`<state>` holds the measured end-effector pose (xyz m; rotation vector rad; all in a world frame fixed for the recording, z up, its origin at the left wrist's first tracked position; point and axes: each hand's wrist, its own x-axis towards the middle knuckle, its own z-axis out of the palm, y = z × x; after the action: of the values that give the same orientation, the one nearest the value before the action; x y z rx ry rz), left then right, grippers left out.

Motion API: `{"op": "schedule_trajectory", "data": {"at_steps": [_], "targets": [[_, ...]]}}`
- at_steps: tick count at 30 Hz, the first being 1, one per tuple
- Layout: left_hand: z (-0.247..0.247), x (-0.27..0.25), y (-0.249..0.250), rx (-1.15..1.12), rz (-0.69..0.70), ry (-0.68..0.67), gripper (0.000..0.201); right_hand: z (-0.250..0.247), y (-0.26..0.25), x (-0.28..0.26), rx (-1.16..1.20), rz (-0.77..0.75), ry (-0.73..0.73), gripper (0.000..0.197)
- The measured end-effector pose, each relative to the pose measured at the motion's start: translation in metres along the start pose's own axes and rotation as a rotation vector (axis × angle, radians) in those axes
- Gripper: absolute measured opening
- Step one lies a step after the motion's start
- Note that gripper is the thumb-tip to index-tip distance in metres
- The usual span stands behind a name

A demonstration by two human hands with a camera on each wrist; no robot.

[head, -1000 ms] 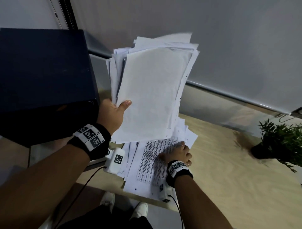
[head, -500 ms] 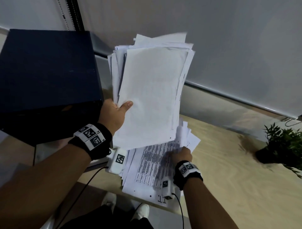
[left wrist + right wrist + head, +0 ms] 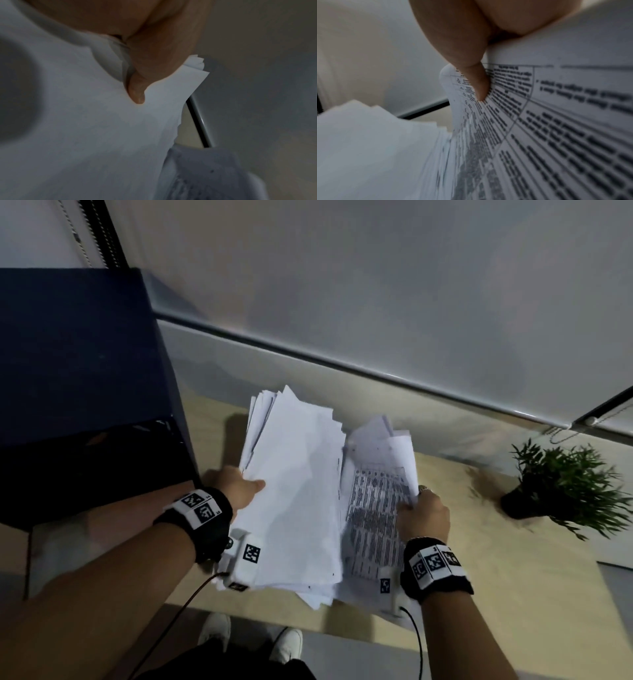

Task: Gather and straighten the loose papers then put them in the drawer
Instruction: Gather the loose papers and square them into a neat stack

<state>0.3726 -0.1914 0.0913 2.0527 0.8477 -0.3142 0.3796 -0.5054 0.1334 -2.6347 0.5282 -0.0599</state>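
My left hand [image 3: 239, 486] grips a thick, uneven stack of white papers [image 3: 294, 491] by its left edge, thumb on top; the stack [image 3: 85, 121] leans low over the wooden desk [image 3: 513, 577]. My right hand [image 3: 423, 517] pinches the right edge of several printed sheets [image 3: 375, 508] beside that stack, lifting them so they curl. In the right wrist view the thumb [image 3: 477, 83] presses on the printed sheets [image 3: 556, 121]. In the left wrist view the thumb [image 3: 137, 93] lies on the white paper. No drawer shows in any view.
A dark blue box [image 3: 78, 364] stands at the left, close to the stack. A small potted plant [image 3: 561, 484] sits at the right on the desk. A grey wall panel [image 3: 376, 302] runs behind. My shoes [image 3: 215, 631] show below the desk's front edge.
My left hand has lowered the upright stack down toward the desk. My right hand has shifted right and taken hold of the printed sheets' edge, raising them.
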Motion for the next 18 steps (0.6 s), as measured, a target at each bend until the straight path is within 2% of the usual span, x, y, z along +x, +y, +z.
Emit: {"op": "schedule_trajectory", "data": {"at_steps": [3, 8, 13, 18], "targets": [[0.006, -0.003, -0.002, 0.148, -0.038, -0.032, 0.069, -0.023, -0.007, 0.008, 0.037, -0.044, 0.073, 0.029], [0.013, -0.004, -0.005, 0.336, -0.030, -0.071, 0.063, -0.065, -0.028, 0.021, 0.082, -0.102, -0.014, 0.021], [0.021, -0.004, -0.009, 0.408, -0.021, -0.079, 0.062, -0.104, -0.057, 0.018, 0.193, -0.240, 0.002, 0.018], [0.024, -0.011, -0.007, 0.374, -0.036, -0.099, 0.052, -0.131, -0.080, 0.021, 0.368, -0.254, 0.064, 0.024]]}}
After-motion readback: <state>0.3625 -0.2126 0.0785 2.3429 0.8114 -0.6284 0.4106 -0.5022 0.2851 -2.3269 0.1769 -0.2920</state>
